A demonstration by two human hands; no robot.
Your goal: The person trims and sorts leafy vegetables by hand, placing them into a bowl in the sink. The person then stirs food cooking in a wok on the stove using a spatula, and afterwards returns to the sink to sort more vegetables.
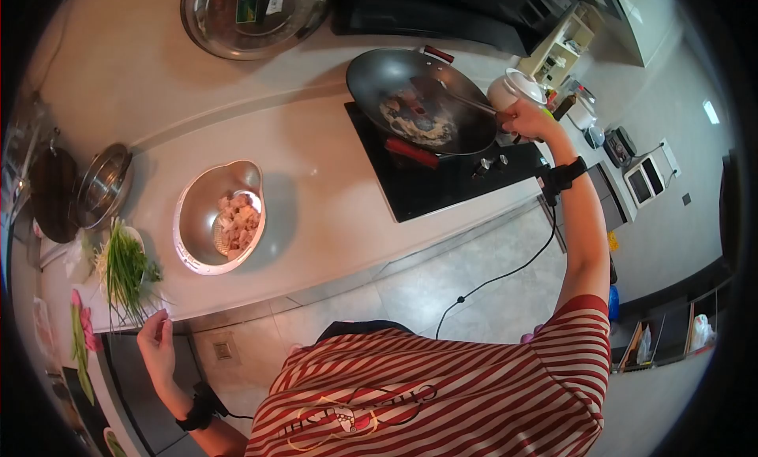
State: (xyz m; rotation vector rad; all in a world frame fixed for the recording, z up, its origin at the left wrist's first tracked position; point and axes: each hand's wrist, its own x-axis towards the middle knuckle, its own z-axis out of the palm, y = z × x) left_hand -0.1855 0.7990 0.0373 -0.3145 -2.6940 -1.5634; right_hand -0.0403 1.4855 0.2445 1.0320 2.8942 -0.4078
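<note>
Wok [375, 74] on the hob [422, 192], right hand [527, 121] clamped on the spatula [472, 103], left hand [158, 348] loosely open near the counter [332, 244] edge. Decent gap between hob and bowl [196, 220].

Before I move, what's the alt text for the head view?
The right hand holds a spatula in a dark wok on a black cooktop; the left hand, holding nothing visible, is near green stalks. Between wok and stalks, a metal bowl holds pale pink chunks.
</note>
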